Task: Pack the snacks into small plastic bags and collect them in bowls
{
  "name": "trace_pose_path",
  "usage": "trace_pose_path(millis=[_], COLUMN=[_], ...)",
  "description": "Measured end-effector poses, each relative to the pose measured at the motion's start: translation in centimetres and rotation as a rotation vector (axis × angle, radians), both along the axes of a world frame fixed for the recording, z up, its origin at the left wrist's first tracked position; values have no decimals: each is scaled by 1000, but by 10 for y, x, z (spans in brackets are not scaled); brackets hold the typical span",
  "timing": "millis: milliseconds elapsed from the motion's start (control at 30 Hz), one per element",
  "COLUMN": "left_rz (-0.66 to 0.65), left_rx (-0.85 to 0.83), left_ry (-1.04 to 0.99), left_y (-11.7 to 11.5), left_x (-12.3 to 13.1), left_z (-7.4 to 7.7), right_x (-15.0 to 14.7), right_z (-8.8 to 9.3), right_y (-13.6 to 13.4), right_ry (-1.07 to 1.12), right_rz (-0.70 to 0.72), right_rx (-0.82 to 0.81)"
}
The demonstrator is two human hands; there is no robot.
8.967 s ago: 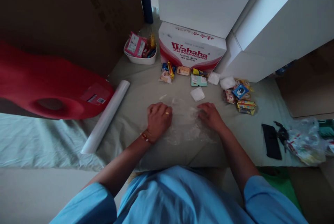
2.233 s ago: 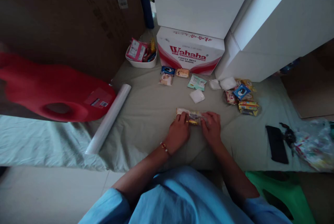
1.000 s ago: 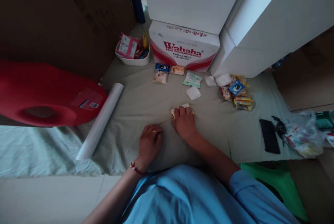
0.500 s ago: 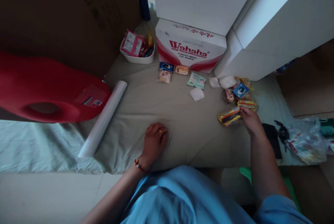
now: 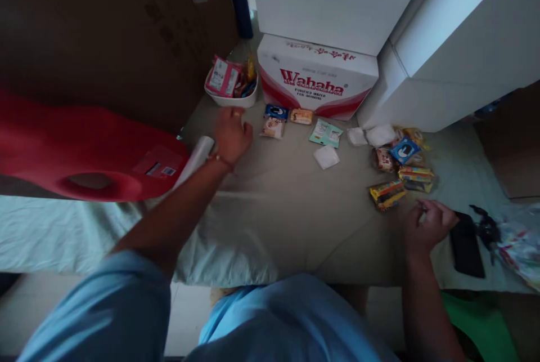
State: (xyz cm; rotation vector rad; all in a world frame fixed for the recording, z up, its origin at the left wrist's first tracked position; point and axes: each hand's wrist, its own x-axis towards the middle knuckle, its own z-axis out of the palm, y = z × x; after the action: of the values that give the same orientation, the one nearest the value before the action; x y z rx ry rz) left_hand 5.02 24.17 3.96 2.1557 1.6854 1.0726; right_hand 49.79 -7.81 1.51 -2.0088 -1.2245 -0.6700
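Note:
My left hand (image 5: 233, 135) is over the cloth just in front of the white basket (image 5: 231, 101), which holds a pink packet (image 5: 223, 76) and other wrapped snacks. Its fingers look apart, with nothing between them. My right hand (image 5: 429, 226) is curled closed beside the yellow snack packets (image 5: 387, 194); whether anything is inside it is hidden. Behind those packets lie a blue packet (image 5: 405, 150) and a brown-and-white one (image 5: 383, 159). A green packet (image 5: 326, 132), a white square packet (image 5: 326, 156) and a bread-like snack (image 5: 301, 116) lie mid-cloth.
A Wahaha carton (image 5: 316, 83) stands at the back. A red container (image 5: 93, 153) and a white roll (image 5: 196, 156) are at the left. At the right are a black flat object (image 5: 467, 245) and a plastic bag (image 5: 521, 246).
My left hand has moved forward from the front of the cloth toward the basket. My right hand has let go of the yellow packets and drawn back to the right. The view has shifted slightly.

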Motion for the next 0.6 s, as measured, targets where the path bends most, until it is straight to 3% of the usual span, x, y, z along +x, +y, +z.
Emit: trace_pose_path(millis=[67,133,200,267,400,600], left_rz=[38,73,52,-2,-13,-161], left_rx=[-40,-104,-152,-162,-116,76], left_ry=[-43,-108,-150,-150,-120,57], left_y=[49,83,100,100,58,-57], left_x=[-6,-12,-17,-20,-22,-32], left_z=[0,-4,-9,-14,-21,-19], right_x=[-6,-7,-5,-1,4,7], right_z=[-1,-5,-10,-16,-27,-34], right_y=[-20,-39,-56,-68,-80,-80], right_ry=[20,46,78,112,156,189], right_rz=[22,31,34,40,52,79], right_rx=[-35,-83,-129,-153,-133,-133])
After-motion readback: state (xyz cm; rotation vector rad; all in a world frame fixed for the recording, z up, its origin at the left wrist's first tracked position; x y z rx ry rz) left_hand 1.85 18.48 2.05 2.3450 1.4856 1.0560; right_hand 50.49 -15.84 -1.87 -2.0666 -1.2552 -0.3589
